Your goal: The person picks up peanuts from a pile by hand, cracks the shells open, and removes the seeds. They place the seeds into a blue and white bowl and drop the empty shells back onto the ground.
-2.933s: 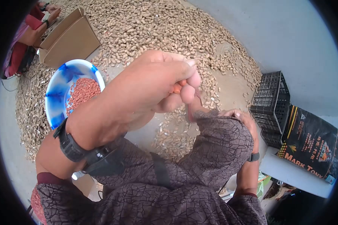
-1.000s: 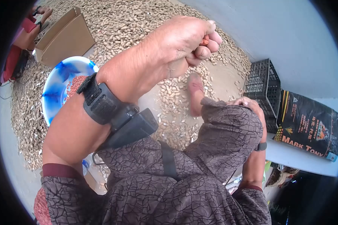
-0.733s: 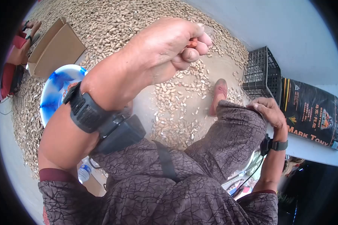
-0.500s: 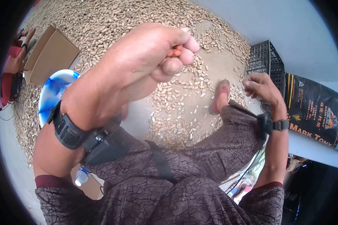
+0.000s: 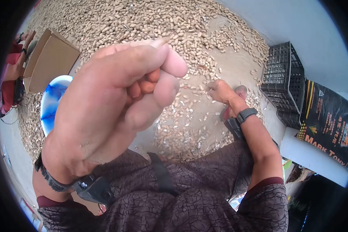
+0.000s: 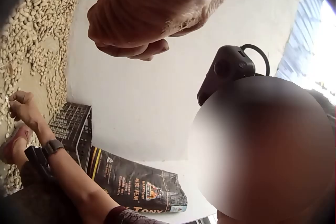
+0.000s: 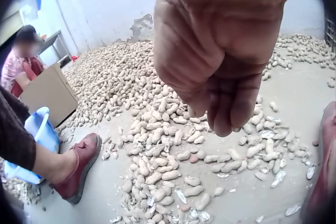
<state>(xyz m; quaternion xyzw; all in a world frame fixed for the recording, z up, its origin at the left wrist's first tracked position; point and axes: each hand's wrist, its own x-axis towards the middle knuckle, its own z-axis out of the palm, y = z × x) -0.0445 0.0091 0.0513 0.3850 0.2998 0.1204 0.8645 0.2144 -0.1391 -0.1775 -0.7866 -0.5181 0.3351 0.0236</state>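
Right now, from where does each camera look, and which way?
Head: on the person's head, facing forward and down over peanuts; left hand and right hand show.
Left wrist: on that wrist, facing past the left hand toward a pale wall; right hand and blurred head show.
Right wrist: on that wrist, facing past the right hand across peanuts; left shoe and right shoe show.
Head and left wrist share the black crate.

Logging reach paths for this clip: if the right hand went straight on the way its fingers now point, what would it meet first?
Most likely the unshelled peanuts strewn on the floor below the right hand; the gap to them is unclear.
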